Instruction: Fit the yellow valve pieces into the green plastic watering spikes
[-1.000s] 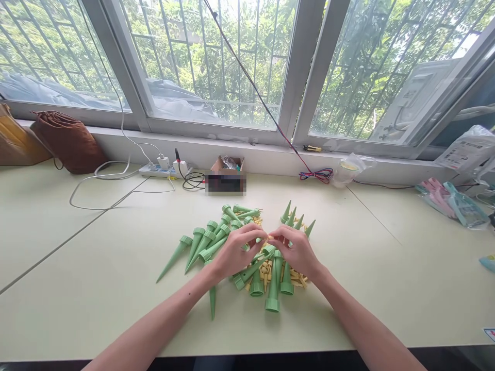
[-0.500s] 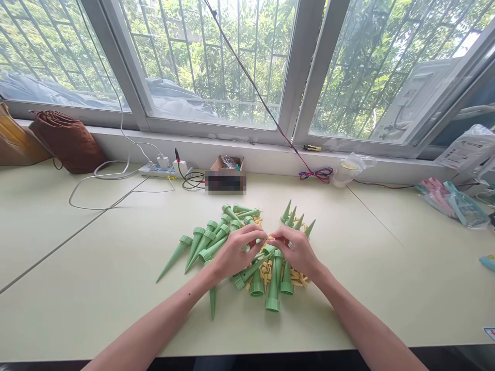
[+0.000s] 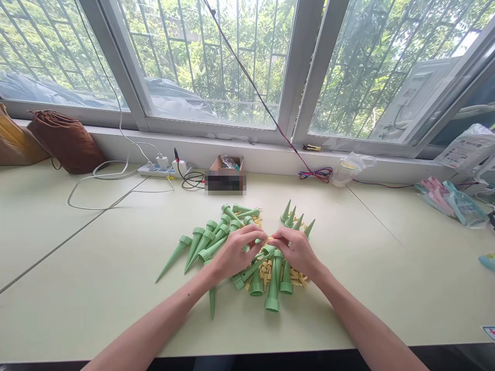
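Note:
My left hand (image 3: 235, 252) and my right hand (image 3: 296, 251) meet fingertip to fingertip over a pile of green plastic cone spikes (image 3: 211, 238). Both pinch a small yellow piece (image 3: 269, 238) between them. A green spike (image 3: 253, 267) runs under my left palm and seems to be held in it. Many small yellow pieces (image 3: 265, 270) lie scattered beneath the spikes. Several spikes (image 3: 273, 281) point away from me with their open caps toward the table's near edge.
The pale table (image 3: 77, 268) runs under a wide window. At the back lie a power strip (image 3: 160, 169) with white cables, a small cardboard box (image 3: 226, 174), red and blue wires (image 3: 317, 175), a brown pouch (image 3: 65, 141), and plastic bags (image 3: 450, 198) at right.

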Demonstrator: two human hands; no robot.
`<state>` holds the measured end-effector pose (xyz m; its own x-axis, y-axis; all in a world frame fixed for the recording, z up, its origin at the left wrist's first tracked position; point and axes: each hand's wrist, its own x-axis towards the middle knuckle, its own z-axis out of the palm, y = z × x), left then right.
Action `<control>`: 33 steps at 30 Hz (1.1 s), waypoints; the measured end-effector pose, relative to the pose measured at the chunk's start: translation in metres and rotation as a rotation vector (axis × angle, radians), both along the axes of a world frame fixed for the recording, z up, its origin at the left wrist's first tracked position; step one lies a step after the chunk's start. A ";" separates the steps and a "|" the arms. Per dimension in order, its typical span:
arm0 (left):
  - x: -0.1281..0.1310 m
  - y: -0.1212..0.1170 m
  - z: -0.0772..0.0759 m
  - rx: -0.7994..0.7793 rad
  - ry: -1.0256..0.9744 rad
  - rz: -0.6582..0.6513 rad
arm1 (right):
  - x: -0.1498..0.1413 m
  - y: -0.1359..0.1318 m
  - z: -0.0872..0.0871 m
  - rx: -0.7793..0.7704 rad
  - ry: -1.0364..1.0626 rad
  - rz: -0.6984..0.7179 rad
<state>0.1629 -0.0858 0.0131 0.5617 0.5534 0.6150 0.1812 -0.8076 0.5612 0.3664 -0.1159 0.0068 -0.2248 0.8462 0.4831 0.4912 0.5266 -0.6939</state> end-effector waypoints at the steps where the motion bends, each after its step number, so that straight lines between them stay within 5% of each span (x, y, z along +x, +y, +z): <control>1: 0.000 0.000 0.000 -0.003 0.001 0.000 | 0.000 0.000 0.000 -0.002 -0.003 -0.002; 33: 0.000 -0.002 0.001 -0.057 -0.014 -0.005 | 0.000 0.001 -0.002 0.019 -0.016 -0.014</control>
